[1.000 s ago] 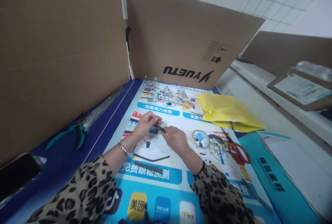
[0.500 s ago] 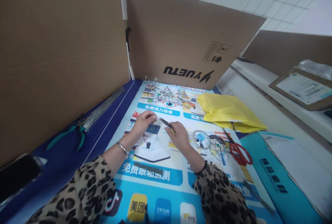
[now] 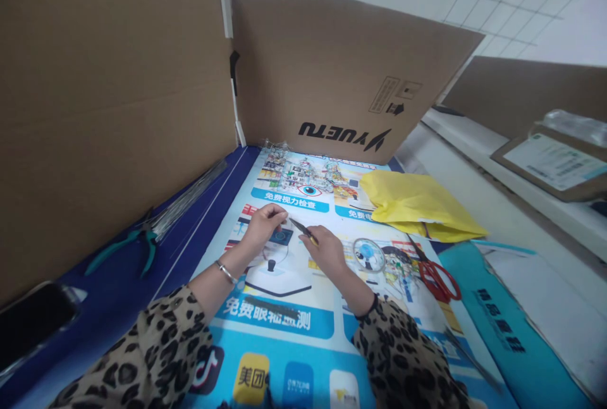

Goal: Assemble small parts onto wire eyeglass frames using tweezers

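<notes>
My left hand (image 3: 263,225) is closed in a pinch above the printed sheet, with a silver bangle on its wrist. What lies between its fingertips is too small to make out. My right hand (image 3: 328,250) grips a small pair of needle-nose pliers (image 3: 301,228) with dark jaws and yellow on the handle. The jaws point toward my left fingertips and sit just to their right, with a narrow space between. Whether the jaws are closed on anything cannot be made out.
Teal-handled pliers (image 3: 150,251) and a bundle of thin wires (image 3: 190,199) lie at left, near a phone (image 3: 38,327). Red scissors (image 3: 439,279) and a yellow bag (image 3: 420,203) are at right. Cardboard panels (image 3: 332,67) stand behind small wire pieces (image 3: 303,172).
The pliers in my right hand have shifted slightly left and down, with the handle turned a little. My left hand keeps its pinch almost in place.
</notes>
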A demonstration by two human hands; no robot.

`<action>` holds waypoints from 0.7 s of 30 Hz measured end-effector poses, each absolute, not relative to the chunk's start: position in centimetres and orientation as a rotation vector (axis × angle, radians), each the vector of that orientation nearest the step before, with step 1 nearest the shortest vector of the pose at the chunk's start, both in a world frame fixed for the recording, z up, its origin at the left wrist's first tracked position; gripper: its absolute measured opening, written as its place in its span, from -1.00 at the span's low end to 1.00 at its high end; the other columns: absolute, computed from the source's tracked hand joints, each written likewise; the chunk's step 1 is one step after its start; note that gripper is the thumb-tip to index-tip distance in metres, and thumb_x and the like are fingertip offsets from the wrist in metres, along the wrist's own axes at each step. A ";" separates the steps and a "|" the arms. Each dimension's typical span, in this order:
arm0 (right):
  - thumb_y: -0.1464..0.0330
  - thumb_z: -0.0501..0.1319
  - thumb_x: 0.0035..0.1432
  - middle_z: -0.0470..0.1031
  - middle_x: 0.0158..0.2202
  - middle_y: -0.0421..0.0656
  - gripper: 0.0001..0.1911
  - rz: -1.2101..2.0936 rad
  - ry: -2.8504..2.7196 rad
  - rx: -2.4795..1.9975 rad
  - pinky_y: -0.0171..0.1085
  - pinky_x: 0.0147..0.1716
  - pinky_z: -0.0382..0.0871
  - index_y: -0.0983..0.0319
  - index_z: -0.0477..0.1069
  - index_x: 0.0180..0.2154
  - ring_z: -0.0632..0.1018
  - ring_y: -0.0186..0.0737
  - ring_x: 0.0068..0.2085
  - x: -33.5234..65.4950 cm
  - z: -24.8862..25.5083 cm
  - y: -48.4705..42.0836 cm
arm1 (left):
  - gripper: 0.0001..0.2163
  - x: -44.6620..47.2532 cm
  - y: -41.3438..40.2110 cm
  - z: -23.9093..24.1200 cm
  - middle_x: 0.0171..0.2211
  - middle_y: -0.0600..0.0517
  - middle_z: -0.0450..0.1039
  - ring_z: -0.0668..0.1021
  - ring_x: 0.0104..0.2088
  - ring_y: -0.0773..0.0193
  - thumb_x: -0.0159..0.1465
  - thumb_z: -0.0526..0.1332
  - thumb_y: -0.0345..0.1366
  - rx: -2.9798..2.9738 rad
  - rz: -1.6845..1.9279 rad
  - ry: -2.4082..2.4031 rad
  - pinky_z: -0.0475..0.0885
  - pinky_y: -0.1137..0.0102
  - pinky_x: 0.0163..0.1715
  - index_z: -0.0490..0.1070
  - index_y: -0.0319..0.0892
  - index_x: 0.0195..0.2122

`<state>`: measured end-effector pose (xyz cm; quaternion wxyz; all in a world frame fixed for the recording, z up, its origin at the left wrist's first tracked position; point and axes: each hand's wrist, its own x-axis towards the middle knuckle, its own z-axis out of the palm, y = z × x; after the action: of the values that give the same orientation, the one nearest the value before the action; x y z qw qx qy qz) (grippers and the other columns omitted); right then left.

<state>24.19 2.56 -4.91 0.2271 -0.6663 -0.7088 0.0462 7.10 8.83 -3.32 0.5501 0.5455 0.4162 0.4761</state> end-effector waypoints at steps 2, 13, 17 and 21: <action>0.17 0.10 0.15 0.48 -0.28 -0.18 -0.73 0.119 -1.975 -1.854 -0.37 -0.25 0.26 0.15 0.42 -0.20 0.47 -0.27 -0.21 24.1 -4.8 2.5 | -0.86 7.3 8.7 -3.4 -0.59 0.12 0.36 0.36 -0.62 0.42 0.03 0.24 -0.26 1.222 1.127 0.978 0.25 0.50 -0.59 0.34 -0.22 -0.50; 0.17 0.11 0.15 0.48 -0.30 -0.18 -0.75 0.127 -1.962 -1.832 -0.36 -0.26 0.27 0.14 0.42 -0.22 0.48 -0.27 -0.22 24.1 -4.8 2.5 | -0.86 7.2 8.8 -3.5 -0.63 0.13 0.33 0.33 -0.66 0.45 0.03 0.25 -0.25 1.232 1.135 0.897 0.22 0.52 -0.62 0.35 -0.21 -0.51; 0.18 0.11 0.14 0.48 -0.32 -0.19 -0.76 0.163 -1.944 -1.828 -0.35 -0.26 0.27 0.14 0.42 -0.24 0.48 -0.27 -0.23 24.1 -4.7 2.5 | -0.88 7.0 9.0 -3.7 -0.62 0.13 0.32 0.34 -0.65 0.44 0.06 0.22 -0.26 1.316 1.121 0.945 0.23 0.52 -0.63 0.40 -0.20 -0.45; 0.17 0.11 0.14 0.47 -0.32 -0.19 -0.76 0.182 -1.924 -1.834 -0.35 -0.26 0.27 0.15 0.42 -0.24 0.48 -0.26 -0.24 24.1 -4.6 2.5 | -0.85 7.1 9.0 -3.7 -0.60 0.12 0.32 0.35 -0.63 0.41 0.06 0.21 -0.26 1.326 1.099 0.976 0.28 0.50 -0.61 0.43 -0.19 -0.37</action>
<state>24.09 2.45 -4.57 0.2366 -0.6688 -0.7016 0.0664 7.10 9.01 -3.70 0.5489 0.5600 0.4120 0.4640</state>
